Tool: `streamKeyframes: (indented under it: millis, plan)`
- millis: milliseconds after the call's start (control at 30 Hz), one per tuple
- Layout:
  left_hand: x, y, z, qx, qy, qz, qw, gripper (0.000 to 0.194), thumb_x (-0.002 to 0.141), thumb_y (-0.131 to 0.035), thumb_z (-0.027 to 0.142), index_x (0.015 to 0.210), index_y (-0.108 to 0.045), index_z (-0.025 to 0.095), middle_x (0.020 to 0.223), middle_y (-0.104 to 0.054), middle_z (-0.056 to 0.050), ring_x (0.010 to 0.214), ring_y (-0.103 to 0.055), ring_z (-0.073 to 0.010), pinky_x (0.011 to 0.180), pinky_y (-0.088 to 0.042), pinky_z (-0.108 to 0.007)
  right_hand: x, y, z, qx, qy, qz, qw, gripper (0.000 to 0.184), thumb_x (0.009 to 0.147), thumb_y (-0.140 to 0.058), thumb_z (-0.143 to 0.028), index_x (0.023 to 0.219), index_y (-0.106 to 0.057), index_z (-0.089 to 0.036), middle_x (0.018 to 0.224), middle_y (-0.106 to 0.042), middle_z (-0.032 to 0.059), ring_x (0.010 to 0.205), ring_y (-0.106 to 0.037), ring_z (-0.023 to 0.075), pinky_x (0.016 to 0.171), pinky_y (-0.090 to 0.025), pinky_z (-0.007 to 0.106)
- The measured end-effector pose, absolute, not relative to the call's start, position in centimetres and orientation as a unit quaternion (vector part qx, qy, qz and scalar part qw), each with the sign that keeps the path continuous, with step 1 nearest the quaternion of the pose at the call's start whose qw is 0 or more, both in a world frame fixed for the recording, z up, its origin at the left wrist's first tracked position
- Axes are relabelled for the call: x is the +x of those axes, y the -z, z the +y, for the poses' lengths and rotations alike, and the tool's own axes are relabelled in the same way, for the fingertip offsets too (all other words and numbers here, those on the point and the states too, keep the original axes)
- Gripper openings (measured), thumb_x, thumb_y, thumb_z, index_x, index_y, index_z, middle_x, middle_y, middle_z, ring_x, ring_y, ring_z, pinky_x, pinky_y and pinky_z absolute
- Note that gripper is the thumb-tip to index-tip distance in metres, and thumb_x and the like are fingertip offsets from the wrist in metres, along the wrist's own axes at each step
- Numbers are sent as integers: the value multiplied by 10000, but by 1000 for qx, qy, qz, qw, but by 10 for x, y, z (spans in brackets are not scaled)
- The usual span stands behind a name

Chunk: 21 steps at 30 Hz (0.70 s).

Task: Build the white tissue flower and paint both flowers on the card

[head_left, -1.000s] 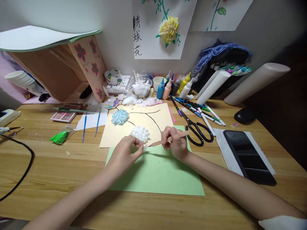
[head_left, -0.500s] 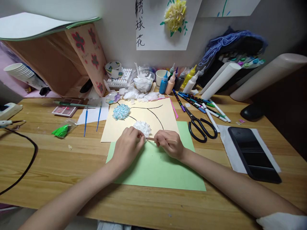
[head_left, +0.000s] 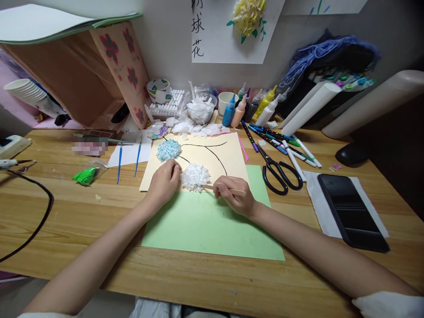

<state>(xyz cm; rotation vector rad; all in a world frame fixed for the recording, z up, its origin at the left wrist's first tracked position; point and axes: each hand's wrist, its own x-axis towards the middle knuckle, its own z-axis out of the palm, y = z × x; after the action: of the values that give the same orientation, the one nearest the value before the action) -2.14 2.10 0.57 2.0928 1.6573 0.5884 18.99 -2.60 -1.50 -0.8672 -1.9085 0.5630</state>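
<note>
My right hand [head_left: 235,194] grips a flat wooden craft stick [head_left: 237,192], its tip touching the lower right edge of a white paper flower [head_left: 195,176]. This ruffled flower lies at the lower edge of a cream sheet [head_left: 228,154] with dark stems drawn on it. Left of the flower, my left hand [head_left: 164,179] rests over the sheet with curled fingers; anything between them is hidden. Just above that hand sits a blue and white ruffled flower [head_left: 168,150]. Under the cream sheet and both wrists lies a green sheet [head_left: 212,229].
Black-handled scissors [head_left: 278,172], several pens [head_left: 274,140] and a phone [head_left: 351,212] lie to the right. Behind stand paint bottles [head_left: 238,110] and a bowl of white paper scraps [head_left: 200,110]. Blue brushes [head_left: 119,163] and a green packet [head_left: 88,175] lie left.
My left hand has drawn back leftward from the white flower, which now shows more fully. The right hand still holds the stick at its edge. The view has shifted slightly.
</note>
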Motion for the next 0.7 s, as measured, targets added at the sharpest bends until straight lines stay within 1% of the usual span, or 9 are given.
streamKeyframes:
  millis: [333, 433, 567, 700]
  plan:
    - [-22, -3, 20, 758, -207, 588, 191, 180, 902, -330, 254, 764, -441, 224, 779, -601, -38, 753, -558, -213, 653, -373, -305, 184, 11, -27, -392, -268, -746, 468, 372, 962, -356, -276, 649, -536, -186, 561, -578, -7, 486, -542, 79, 514, -425, 206]
    - [-23, -2, 19, 763, -203, 585, 187, 177, 899, -332, 251, 764, -443, 223, 778, -598, -38, 751, -551, -215, 656, -371, -310, 178, 5, -24, -418, -282, -739, 446, 385, 962, -354, -308, 630, -510, -190, 553, -585, -9, 473, -547, 79, 510, -424, 205]
    - [-23, -3, 20, 768, -198, 581, 182, 175, 899, -335, 249, 772, -451, 221, 779, -598, -41, 757, -553, -217, 667, -376, -315, 168, -10, -15, -464, -302, -729, 403, 411, 961, -345, -354, 601, -464, -194, 484, -544, -28, 424, -534, 77, 495, -406, 203]
    - [-24, -3, 20, 772, -197, 578, 177, 177, 899, -334, 249, 773, -455, 220, 784, -601, -44, 767, -560, -218, 675, -386, -318, 163, -19, -7, -476, -315, -722, 392, 417, 958, -347, -364, 599, -473, -192, 448, -522, -36, 406, -529, 80, 486, -399, 205]
